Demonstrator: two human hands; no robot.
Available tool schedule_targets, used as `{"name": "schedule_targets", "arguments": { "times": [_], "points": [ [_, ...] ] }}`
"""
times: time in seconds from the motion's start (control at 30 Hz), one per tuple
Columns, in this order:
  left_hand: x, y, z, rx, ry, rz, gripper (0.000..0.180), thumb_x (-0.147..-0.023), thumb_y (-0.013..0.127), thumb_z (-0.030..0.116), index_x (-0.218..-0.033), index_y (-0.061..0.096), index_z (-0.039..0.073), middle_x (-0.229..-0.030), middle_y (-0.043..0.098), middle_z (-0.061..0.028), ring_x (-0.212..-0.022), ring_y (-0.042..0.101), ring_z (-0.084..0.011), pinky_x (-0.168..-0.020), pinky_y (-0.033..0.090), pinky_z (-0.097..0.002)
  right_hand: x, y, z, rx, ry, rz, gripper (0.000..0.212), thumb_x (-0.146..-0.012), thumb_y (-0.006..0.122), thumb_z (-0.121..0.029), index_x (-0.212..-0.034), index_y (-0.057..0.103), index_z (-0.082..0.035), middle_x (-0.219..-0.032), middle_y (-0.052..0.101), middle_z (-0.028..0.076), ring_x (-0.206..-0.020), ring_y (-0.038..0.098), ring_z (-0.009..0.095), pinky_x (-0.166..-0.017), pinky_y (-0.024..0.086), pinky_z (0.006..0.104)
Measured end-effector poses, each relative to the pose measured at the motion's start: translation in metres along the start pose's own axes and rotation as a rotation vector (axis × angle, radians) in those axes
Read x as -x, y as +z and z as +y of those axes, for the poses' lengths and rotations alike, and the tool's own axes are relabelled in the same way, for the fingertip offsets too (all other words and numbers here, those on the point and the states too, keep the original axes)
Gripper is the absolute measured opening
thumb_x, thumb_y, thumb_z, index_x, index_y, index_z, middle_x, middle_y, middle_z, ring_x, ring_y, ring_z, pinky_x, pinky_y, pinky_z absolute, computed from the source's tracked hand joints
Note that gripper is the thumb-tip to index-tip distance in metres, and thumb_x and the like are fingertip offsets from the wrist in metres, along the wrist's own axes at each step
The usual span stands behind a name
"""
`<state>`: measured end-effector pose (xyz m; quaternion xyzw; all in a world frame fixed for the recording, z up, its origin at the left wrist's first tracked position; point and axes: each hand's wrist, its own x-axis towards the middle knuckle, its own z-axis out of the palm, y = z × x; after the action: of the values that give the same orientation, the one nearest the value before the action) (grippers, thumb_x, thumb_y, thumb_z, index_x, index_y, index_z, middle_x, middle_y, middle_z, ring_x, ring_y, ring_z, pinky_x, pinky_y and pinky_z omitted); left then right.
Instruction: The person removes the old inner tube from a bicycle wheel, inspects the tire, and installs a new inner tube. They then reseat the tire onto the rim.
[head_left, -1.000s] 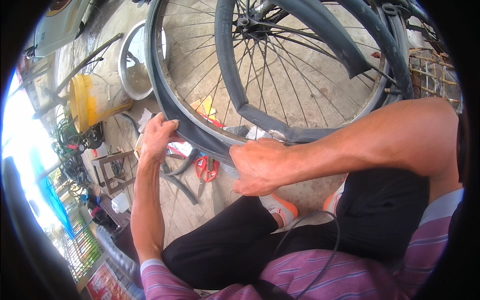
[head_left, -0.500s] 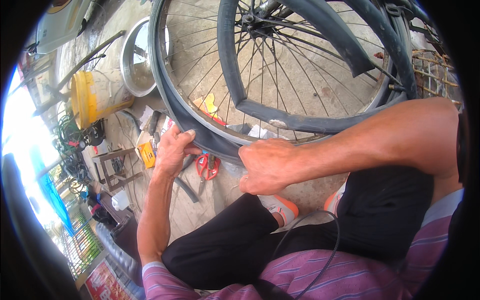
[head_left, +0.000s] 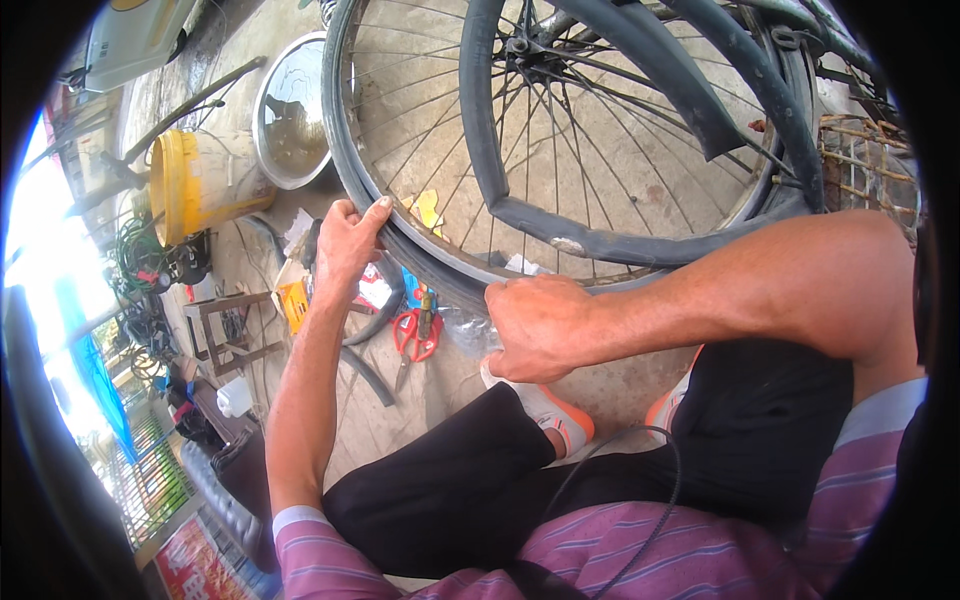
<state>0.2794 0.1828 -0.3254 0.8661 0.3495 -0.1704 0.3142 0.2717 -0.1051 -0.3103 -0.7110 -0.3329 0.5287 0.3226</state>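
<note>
A spoked bicycle wheel with its hub (head_left: 517,46) lies before me, a black tyre (head_left: 333,125) around its rim. My left hand (head_left: 348,243) is closed on the tyre at the lower left, its thumb pressed along the edge by the rim. Farther right, my right hand (head_left: 543,328) is curled in a fist around the lower stretch of the tyre, its fingertips hidden. Between the hands, part of the tyre stands out from the rim. A dark grey inner tube (head_left: 620,247) hangs loosely across the spokes, with one cut-looking end at the right.
Red-handled scissors (head_left: 416,335) and a short piece of black hose (head_left: 368,376) lie on the ground below the wheel. At left are a metal basin (head_left: 292,110) with water, a yellow bucket (head_left: 170,188) on its side and a small wooden stool (head_left: 205,330). A rusty wire basket (head_left: 868,165) stands right.
My left hand has moved up along the tyre, and its thumb now lies on the rim edge. The dark gap between tyre and rim has narrowed there. My right hand stays nearly in place.
</note>
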Motion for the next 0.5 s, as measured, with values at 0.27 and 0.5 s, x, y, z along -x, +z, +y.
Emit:
{"name": "schedule_targets", "arguments": {
  "times": [0.27, 0.5],
  "points": [
    [-0.009, -0.036, 0.001, 0.245, 0.021, -0.241, 0.028, -0.099, 0.065, 0.011, -0.119, 0.069, -0.008, -0.104, 0.077, -0.0139, -0.082, 0.076, -0.0209, -0.077, 0.066, -0.0369, 0.005, -0.009, 0.001, 0.002, -0.04, -0.084, 0.051, -0.087, 0.073, -0.031, -0.112, 0.066, 0.013, -0.098, 0.077, 0.031, -0.096, 0.077, 0.048, -0.087, 0.062, 0.0556],
    [-0.005, -0.044, -0.019, 0.458, 0.038, -0.412, 0.03, -0.101, 0.064, 0.01, -0.126, 0.067, -0.006, -0.112, 0.077, -0.0129, -0.098, 0.077, -0.0224, -0.097, 0.064, -0.0433, 0.008, -0.014, -0.003, 0.017, -0.031, -0.107, 0.046, -0.086, 0.07, -0.029, -0.108, 0.069, 0.012, -0.097, 0.077, 0.031, -0.094, 0.078, 0.048, -0.086, 0.062, 0.0552]
  ]
}}
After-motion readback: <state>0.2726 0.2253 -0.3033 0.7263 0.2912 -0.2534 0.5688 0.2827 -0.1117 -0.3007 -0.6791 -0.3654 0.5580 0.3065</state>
